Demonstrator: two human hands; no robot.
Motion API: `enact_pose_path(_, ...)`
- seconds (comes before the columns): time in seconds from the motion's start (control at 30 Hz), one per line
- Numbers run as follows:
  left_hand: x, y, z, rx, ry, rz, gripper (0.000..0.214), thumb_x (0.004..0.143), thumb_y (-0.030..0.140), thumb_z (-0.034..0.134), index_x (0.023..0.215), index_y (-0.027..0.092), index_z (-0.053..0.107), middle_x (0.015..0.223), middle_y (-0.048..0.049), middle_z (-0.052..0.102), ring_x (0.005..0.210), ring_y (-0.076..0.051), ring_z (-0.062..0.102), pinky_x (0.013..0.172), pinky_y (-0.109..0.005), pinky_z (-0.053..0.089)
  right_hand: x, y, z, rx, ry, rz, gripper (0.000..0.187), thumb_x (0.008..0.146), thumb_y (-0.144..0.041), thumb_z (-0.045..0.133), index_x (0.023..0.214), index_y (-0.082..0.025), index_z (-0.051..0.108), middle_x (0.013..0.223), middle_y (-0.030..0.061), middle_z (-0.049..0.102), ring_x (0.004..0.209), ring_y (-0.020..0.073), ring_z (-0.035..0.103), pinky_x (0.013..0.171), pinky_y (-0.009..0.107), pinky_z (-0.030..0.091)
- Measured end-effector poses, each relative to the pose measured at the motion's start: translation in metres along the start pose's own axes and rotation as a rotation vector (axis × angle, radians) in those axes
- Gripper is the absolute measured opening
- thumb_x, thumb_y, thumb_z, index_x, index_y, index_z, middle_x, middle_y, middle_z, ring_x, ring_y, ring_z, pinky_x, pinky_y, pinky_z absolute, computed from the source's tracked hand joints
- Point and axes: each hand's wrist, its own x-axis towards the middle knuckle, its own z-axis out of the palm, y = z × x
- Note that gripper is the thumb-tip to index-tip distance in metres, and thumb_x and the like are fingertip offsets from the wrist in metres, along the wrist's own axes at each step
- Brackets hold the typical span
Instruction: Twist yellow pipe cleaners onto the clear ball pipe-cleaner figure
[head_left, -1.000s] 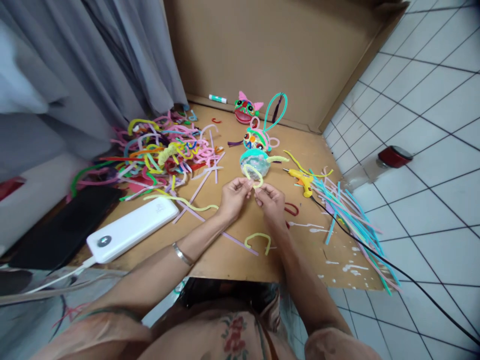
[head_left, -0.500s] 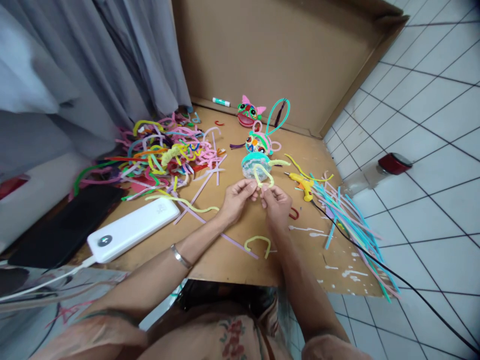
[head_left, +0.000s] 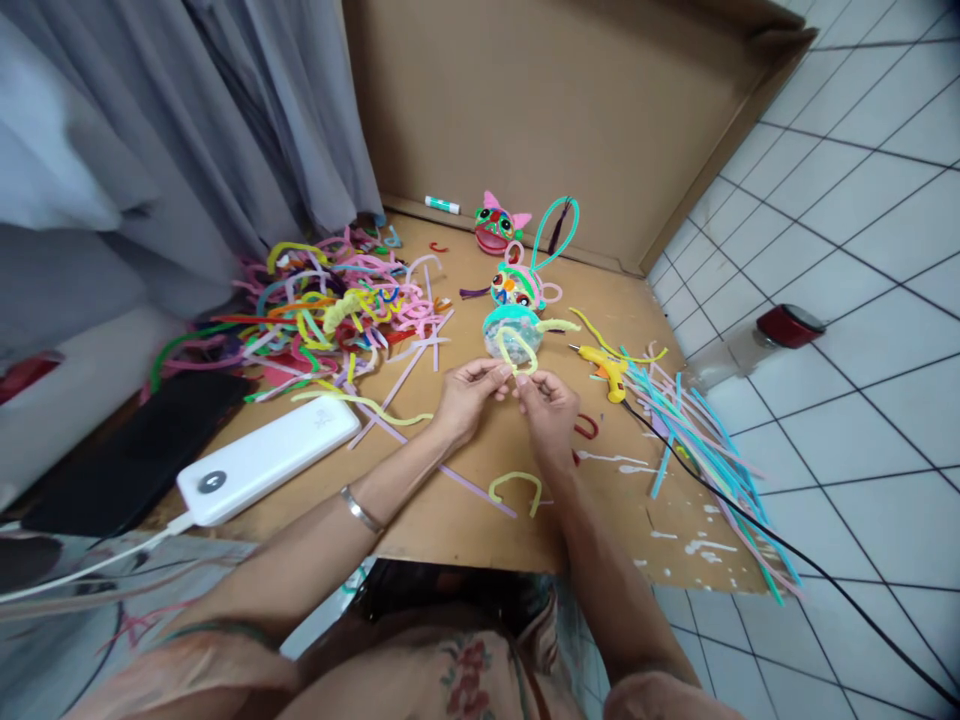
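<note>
A short pale yellow pipe cleaner, bent into a loop, is pinched between the fingertips of my left hand and my right hand. Just beyond it sits a round, pale blue-white piece with a turquoise rim, partly covered by the loop. Behind that stands a decorated head with pink ear loops and a turquoise hanging loop. Farther back is a red figure with pink pointed ears. Nearer me, a curved yellow pipe cleaner lies on the cardboard.
A tangled pile of coloured pipe cleaners covers the left. A white power bank lies nearer. On the right are a yellow glue gun, its black cord and straight pipe cleaners. A glue stick lies at the back.
The yellow loop has tilted and shifted slightly left, with both hands still pinching its near end. My right hand has moved a little left. The other things stay put.
</note>
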Motion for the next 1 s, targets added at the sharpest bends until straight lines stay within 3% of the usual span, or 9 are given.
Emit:
enact_pose_path(0.23,0.002,0.0,-0.002,0.022,-0.031,-0.108,0.042,0.048,0.043,0.088,0.068,0.012,0.068,0.054,0.0018,0.059,0.047,-0.005,0.048,0.045,-0.018,0.035,0.001,-0.003,-0.002,-0.036,-0.023,-0.027,0.029,0.071,-0.042,0.063,0.059,-0.018,0.054,0.05,-0.0052,0.05,0.044,0.0061,0.038,0.047,0.021,0.033)
enact_pose_path(0.4,0.004,0.014,-0.006,-0.008,-0.141,-0.208,0.038,0.047,0.035,0.089,0.066,0.011,0.067,0.055,0.0033,0.056,0.047,-0.003,0.045,0.045,-0.016,0.034,0.001,-0.003,-0.005,-0.044,-0.047,-0.016,0.031,0.072,-0.044,0.064,0.059,-0.018,0.054,0.05,-0.0051,0.05,0.044,0.0055,0.036,0.046,0.021,0.031)
enact_pose_path(0.53,0.006,0.022,-0.011,0.03,-0.195,-0.255,0.033,0.051,0.032,0.086,0.067,0.011,0.068,0.063,-0.0008,0.062,0.049,-0.004,0.049,0.045,-0.017,0.037,0.002,-0.002,-0.006,-0.045,-0.044,0.01,0.03,0.071,-0.044,0.064,0.059,-0.018,0.053,0.048,-0.0063,0.047,0.043,0.0053,0.033,0.044,0.02,0.028)
enact_pose_path(0.8,0.005,0.009,-0.006,0.169,-0.077,0.002,0.022,0.059,0.031,0.076,0.062,0.012,0.064,0.048,0.0031,0.054,0.04,-0.004,0.042,0.044,-0.019,0.033,-0.003,-0.001,-0.003,-0.142,-0.075,-0.012,0.032,0.078,-0.043,0.06,0.06,-0.017,0.057,0.046,-0.0074,0.041,0.044,0.006,0.031,0.045,0.021,0.024)
enact_pose_path(1.0,0.008,0.015,-0.006,0.174,0.047,0.08,0.025,0.06,0.034,0.073,0.058,0.013,0.059,0.052,0.0031,0.055,0.042,-0.004,0.042,0.045,-0.018,0.033,-0.008,0.009,-0.002,-0.451,-0.049,-0.236,0.023,0.087,-0.036,0.052,0.085,-0.018,0.067,0.067,0.0,0.064,0.059,0.0124,0.05,0.06,0.025,0.035)
